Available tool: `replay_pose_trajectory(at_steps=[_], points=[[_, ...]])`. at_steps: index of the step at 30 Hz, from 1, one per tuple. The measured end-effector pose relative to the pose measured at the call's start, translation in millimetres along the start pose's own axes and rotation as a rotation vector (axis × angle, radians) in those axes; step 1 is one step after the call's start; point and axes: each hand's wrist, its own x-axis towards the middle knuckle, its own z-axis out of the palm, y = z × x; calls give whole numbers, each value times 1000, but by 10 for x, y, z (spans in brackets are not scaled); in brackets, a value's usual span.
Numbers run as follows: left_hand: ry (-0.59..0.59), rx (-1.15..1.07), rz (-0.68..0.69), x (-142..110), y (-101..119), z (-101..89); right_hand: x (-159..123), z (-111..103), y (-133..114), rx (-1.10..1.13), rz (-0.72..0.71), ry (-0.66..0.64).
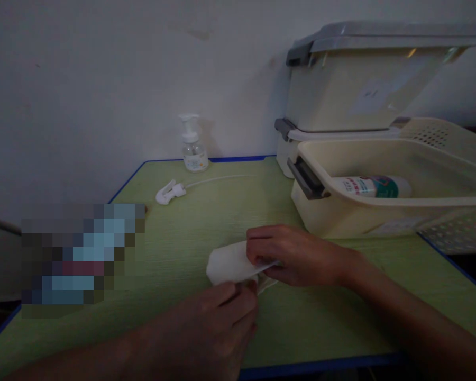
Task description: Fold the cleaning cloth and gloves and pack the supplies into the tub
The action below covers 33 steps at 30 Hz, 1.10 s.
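A white, rounded, cylinder-like thing [228, 263] lies on its side between my hands, low over the table; whether it is a bottle or a roll I cannot tell. My right hand [291, 256] is closed on its right end, where a thin pale edge shows under the fingers. From the near side, my left hand [226, 317] pinches at its lower edge, with the fingertips partly hidden. Some pale, crumpled material [266, 284] pokes out between the two hands. Farther back on the table lies a white spray trigger [170, 191] with a thin dip tube.
A clear pump bottle [195, 156] stands at the table's back edge by the wall. At right, a cream basket [341, 217] holds a white and green bottle [373, 186]. Lidded storage boxes [341, 90] are stacked behind. A blurred-out object [99, 241] rests at left.
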Motion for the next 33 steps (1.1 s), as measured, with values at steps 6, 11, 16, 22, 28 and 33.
replay_pose_trajectory(at_steps=[6,11,16,22,28,33], points=[[33,-104,-53,30,-73,-17,-17,-2,-51,-45,6,-89],[47,-126,-78,24,-113,13,-24,-10,-83,-68,4,-126],[49,-130,-69,20,-135,42,-32,-9,-95,-56,-3,-137],[36,-133,-65,9,-148,43,-37,4,-90,-8,-18,-163],[51,-145,-65,11,-155,57,-20,12,-99,11,-16,-215],[36,-254,-89,6,-205,30,-12,10,-127,49,50,-248]])
